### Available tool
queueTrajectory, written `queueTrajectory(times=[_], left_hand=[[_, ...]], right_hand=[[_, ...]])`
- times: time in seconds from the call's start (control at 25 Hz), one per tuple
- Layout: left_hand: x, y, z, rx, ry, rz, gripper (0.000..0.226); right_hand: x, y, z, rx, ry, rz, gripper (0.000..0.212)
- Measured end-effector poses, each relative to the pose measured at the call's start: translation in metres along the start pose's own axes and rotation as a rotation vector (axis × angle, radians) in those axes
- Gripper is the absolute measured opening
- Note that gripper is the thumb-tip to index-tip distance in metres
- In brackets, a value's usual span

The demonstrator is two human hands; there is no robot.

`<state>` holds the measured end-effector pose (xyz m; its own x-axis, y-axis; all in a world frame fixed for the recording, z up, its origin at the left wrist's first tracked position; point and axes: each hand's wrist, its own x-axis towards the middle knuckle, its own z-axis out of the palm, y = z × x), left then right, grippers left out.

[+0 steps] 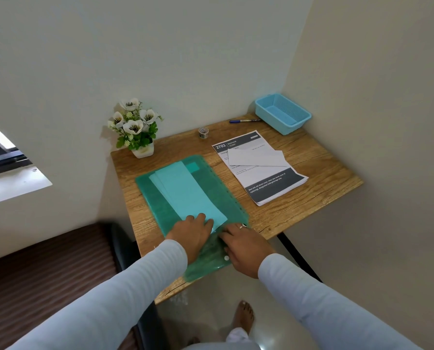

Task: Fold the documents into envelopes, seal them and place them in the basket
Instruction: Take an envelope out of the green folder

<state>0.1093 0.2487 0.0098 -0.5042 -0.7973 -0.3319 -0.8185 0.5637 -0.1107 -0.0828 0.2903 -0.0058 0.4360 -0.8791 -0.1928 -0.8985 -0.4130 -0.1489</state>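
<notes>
A person stands at a small wooden tabletop (319, 162) in a corner. A green see-through folder (218, 190) lies flat on the left part of it. Some long envelopes (185, 195) are in the folder, and they look pale green through the plastic.

The left hand (193, 233) lies on the near end of the folder. Its fingers are laid out flat on the end of the envelopes, so its grip is loose and it holds nothing.

The right hand (243, 246) is just beside it, on the near right edge of the folder. Its fingers are bent and point toward the left hand. I cannot tell if its grip has pinched the plastic or only rests on it.

To the right of the folder lies a stack of printed documents (274, 188). A white envelope (257, 157) lies on top of them.

The blue basket (277, 118) sits in the far right corner. A blue pen (243, 120) lies next to it. A small roll of tape (203, 132) stands near the back edge. A pot of white flowers (135, 127) stands in the far left corner.
</notes>
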Motion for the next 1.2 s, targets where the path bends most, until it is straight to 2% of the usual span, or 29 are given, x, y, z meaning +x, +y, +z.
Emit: queueTrajectory(times=[0.12, 0.24, 0.44, 0.64, 0.96, 1.2], left_hand=[[-0.001, 0.002, 0.0, -0.006, -0.011, -0.014, 0.097], [-0.001, 0.003, 0.002, -0.034, -0.021, -0.033, 0.102], [-0.007, -0.011, 0.0, -0.221, 0.055, -0.08, 0.07], [-0.008, -0.025, -0.001, -0.446, 0.123, -0.157, 0.042], [-0.004, -0.035, 0.006, -0.553, 0.118, -0.149, 0.033], [-0.004, -0.038, 0.005, -0.571, 0.119, -0.151, 0.031]], right_hand=[[-0.001, 0.001, 0.003, -0.026, 0.01, -0.013, 0.051], [-0.003, -0.001, 0.006, -0.047, 0.014, -0.014, 0.063], [-0.004, -0.004, -0.001, 0.06, 0.047, 0.022, 0.065], [0.0, -0.008, -0.006, 0.113, 0.096, 0.071, 0.05], [0.015, -0.016, -0.011, 0.186, 0.126, 0.106, 0.037], [0.031, -0.018, -0.015, 0.073, 0.091, 0.098, 0.035]])
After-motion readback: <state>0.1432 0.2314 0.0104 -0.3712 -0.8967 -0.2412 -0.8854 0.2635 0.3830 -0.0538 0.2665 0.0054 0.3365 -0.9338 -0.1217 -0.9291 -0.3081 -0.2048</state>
